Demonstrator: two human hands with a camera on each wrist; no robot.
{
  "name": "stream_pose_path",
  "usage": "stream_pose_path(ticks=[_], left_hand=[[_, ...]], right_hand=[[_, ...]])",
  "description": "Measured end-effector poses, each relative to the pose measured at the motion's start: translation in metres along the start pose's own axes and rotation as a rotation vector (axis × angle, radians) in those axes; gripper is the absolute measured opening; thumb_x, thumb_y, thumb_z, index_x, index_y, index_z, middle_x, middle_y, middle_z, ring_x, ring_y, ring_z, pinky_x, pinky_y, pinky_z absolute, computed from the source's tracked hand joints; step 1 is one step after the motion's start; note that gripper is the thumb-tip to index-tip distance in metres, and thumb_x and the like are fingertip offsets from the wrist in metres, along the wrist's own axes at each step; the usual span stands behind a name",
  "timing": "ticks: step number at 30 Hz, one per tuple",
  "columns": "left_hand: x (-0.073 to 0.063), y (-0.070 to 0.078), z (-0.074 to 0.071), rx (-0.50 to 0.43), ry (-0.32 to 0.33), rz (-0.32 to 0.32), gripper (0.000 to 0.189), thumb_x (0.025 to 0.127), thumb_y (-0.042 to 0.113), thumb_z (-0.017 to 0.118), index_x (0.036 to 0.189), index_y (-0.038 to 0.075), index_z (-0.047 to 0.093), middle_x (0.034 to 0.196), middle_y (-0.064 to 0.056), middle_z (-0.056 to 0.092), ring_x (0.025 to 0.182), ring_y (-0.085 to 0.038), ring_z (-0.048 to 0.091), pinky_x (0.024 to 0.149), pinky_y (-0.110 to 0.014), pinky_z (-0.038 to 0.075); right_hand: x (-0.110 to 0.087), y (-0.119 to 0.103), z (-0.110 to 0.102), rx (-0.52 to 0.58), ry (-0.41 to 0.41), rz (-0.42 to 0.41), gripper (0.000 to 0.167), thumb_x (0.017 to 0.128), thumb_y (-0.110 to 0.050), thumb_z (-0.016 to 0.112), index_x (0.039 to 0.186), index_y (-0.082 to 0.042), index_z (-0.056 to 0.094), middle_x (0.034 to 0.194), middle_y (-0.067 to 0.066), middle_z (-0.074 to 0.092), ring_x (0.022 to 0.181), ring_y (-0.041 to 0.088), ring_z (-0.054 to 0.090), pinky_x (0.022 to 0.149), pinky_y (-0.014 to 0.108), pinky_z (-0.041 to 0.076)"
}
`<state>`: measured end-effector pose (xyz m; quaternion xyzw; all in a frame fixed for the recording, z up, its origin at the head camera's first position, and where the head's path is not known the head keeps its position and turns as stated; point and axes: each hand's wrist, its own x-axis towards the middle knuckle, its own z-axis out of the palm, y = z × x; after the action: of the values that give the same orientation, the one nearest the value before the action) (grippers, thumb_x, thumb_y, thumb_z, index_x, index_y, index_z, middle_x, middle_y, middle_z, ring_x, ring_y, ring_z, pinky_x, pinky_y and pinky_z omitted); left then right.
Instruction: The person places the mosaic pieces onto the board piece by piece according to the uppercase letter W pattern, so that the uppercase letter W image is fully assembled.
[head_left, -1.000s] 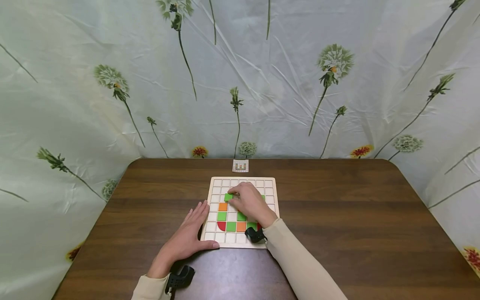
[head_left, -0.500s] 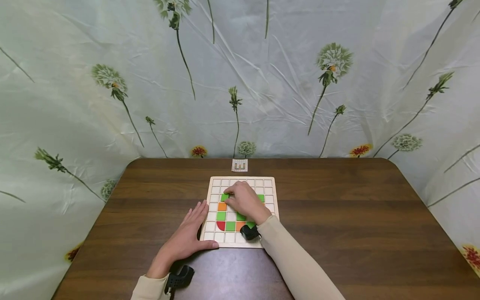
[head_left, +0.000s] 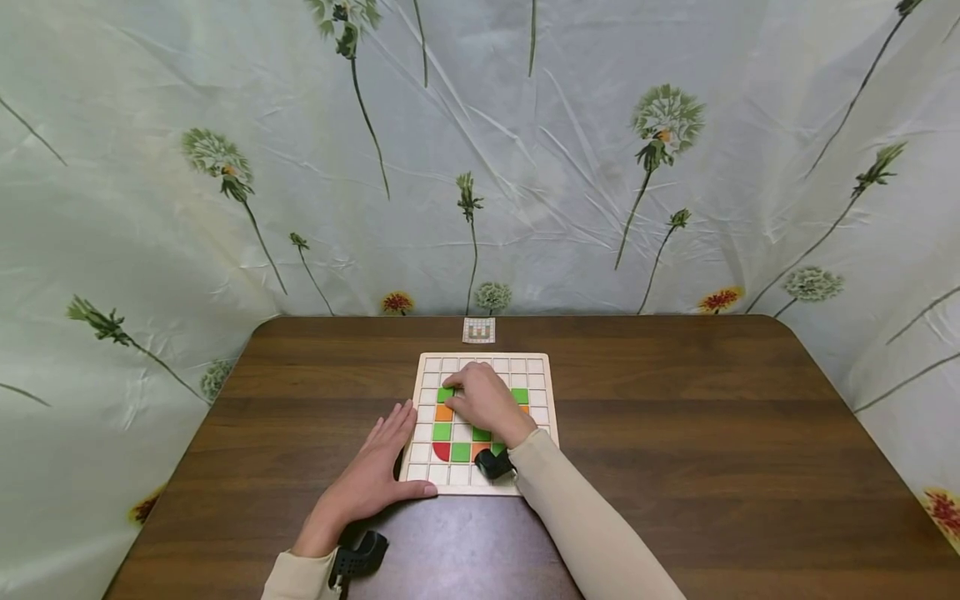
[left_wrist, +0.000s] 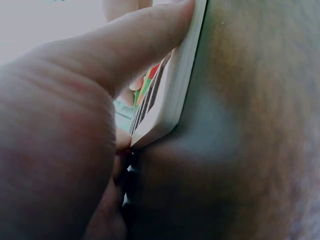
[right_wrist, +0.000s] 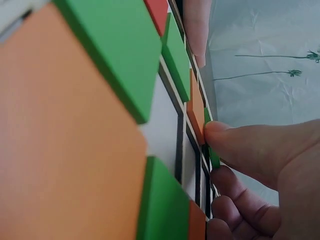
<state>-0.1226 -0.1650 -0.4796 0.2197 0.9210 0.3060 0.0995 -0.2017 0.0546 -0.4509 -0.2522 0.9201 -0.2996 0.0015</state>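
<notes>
Between thumb and index finger, my right hand (head_left: 487,404) pinches a green square tile (head_left: 446,395) in the upper left of a pale wooden grid board (head_left: 461,477). In the right wrist view that green tile (right_wrist: 215,159) stands next to an orange tile (right_wrist: 196,115). My left hand (head_left: 375,467) rests at the board's near left corner, fingers along the left side and thumb on the near edge. Below the pinched tile lie an orange tile (head_left: 444,413), a green tile (head_left: 442,432) and a rounded red tile (head_left: 441,452). My right hand and wrist hide part of the grid.
A small printed pattern card (head_left: 478,331) lies behind the board, near the far edge of the brown wooden table (head_left: 675,433). A flowered cloth (head_left: 555,167) hangs behind the table. Another green tile (head_left: 520,396) sits at the board's right side.
My right hand has slid slightly left with the green tile, bringing it above the orange tile in the left column. The left hand stays in place.
</notes>
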Motion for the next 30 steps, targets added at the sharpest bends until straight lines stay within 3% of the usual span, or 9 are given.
stream_pose_path(ticks=[8, 15, 22, 30], left_hand=[[-0.001, 0.000, 0.001, 0.002, 0.001, -0.004, 0.119, 0.078, 0.066, 0.075, 0.159, 0.000, 0.019, 0.168, -0.014, 0.011, 0.154, -0.032, 0.006, 0.122, -0.056, 0.007], [-0.002, -0.001, -0.001, -0.001, 0.003, -0.016, 0.119, 0.078, 0.065, 0.076, 0.159, 0.000, 0.019, 0.167, -0.014, 0.012, 0.154, -0.032, 0.006, 0.122, -0.055, 0.007], [-0.005, -0.002, -0.001, 0.008, 0.008, -0.025, 0.120, 0.076, 0.065, 0.077, 0.159, 0.000, 0.018, 0.167, -0.014, 0.012, 0.154, -0.031, 0.006, 0.122, -0.054, 0.006], [-0.004, -0.002, -0.002, -0.009, 0.029, -0.004, 0.120, 0.076, 0.062, 0.079, 0.159, 0.000, 0.020, 0.167, -0.014, 0.012, 0.154, -0.032, 0.006, 0.122, -0.055, 0.007]], right_hand=[[-0.002, 0.000, 0.000, 0.027, -0.027, 0.035, 0.030, 0.089, -0.014, 0.075, 0.117, -0.005, 0.075, 0.110, 0.009, 0.072, 0.104, 0.025, 0.062, 0.094, 0.036, 0.050], [-0.010, 0.004, -0.012, 0.083, 0.000, 0.064, 0.030, 0.090, -0.012, 0.070, 0.119, -0.006, 0.074, 0.111, 0.008, 0.071, 0.103, 0.024, 0.061, 0.089, 0.037, 0.052], [-0.031, 0.020, -0.034, 0.062, 0.041, 0.071, 0.028, 0.091, -0.011, 0.071, 0.118, -0.004, 0.074, 0.112, 0.009, 0.072, 0.101, 0.026, 0.063, 0.090, 0.042, 0.051], [-0.062, 0.051, -0.063, -0.024, 0.079, 0.169, 0.032, 0.091, -0.016, 0.074, 0.121, -0.004, 0.072, 0.113, 0.009, 0.070, 0.102, 0.027, 0.057, 0.087, 0.043, 0.050]])
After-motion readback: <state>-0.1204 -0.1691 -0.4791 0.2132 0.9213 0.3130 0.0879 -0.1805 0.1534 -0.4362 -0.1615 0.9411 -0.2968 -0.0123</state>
